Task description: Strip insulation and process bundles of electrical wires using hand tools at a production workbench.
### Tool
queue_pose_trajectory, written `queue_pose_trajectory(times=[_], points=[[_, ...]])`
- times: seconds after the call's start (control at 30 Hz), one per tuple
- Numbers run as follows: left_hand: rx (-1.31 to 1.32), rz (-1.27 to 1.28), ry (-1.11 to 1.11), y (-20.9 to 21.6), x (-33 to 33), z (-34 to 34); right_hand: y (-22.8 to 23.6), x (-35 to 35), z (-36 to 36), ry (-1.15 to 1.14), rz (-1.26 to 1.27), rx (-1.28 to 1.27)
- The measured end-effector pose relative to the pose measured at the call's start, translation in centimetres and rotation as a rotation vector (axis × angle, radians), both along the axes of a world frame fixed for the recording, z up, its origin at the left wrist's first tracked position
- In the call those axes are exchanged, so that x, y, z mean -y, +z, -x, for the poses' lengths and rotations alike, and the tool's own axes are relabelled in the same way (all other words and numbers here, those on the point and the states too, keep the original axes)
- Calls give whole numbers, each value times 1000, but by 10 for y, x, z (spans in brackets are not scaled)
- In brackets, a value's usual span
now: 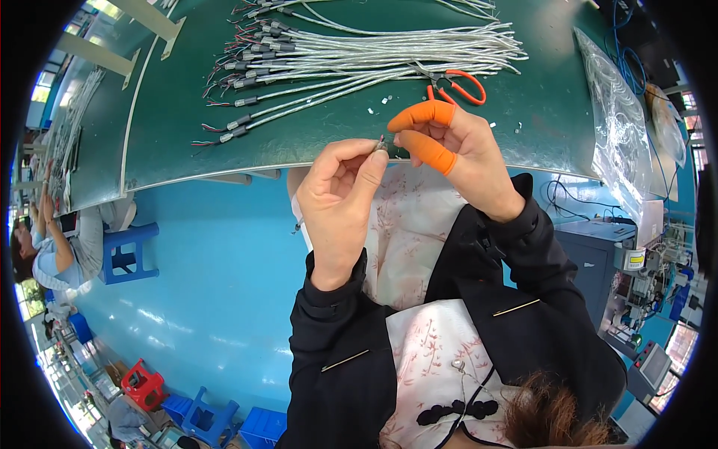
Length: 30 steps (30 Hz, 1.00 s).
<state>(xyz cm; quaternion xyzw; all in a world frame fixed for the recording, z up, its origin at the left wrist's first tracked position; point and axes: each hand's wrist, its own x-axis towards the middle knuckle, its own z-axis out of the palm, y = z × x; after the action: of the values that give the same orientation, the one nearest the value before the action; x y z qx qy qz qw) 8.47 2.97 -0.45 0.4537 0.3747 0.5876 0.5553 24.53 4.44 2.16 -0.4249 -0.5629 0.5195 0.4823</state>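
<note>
My left hand (338,196) is over the table's near edge, its thumb and forefinger pinched on a small greyish cable end (381,145). A tiny reddish wire shows at its tip. Just to the right, my right hand (473,153) wears orange finger cots (432,152) on thumb and forefinger. Those two tips come together in a pinch beside the cable end; whether anything is between them is too small to make out. Beyond my hands lie orange-handled cutters (469,86), jaws toward a bundle of silvery cables (419,46) with dark sleeves and thin bared wires at their left ends.
The green table (314,138) carries small white scraps (384,99). Clear plastic bags (617,127) lie at its right end, near blue cords (632,63). Below right stands a grey cabinet (587,251). At the left, another person (67,247) works near a blue stool (129,253).
</note>
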Motion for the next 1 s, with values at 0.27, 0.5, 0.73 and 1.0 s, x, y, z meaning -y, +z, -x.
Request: queue_pose_trajectory(times=[0.27,0.5,0.73,1.0], points=[[312,109,-74,-1,-5,6,-11,9,12,102,201,-156],[559,290,-286,-1,-2,14,-14,8,28,162,326,-391],[345,188,-95,-2,-5,11,-21,7,23,-36,112,-89],[-1,-30,25,-10,-11,19,-29,5,22,-217,-469,446]])
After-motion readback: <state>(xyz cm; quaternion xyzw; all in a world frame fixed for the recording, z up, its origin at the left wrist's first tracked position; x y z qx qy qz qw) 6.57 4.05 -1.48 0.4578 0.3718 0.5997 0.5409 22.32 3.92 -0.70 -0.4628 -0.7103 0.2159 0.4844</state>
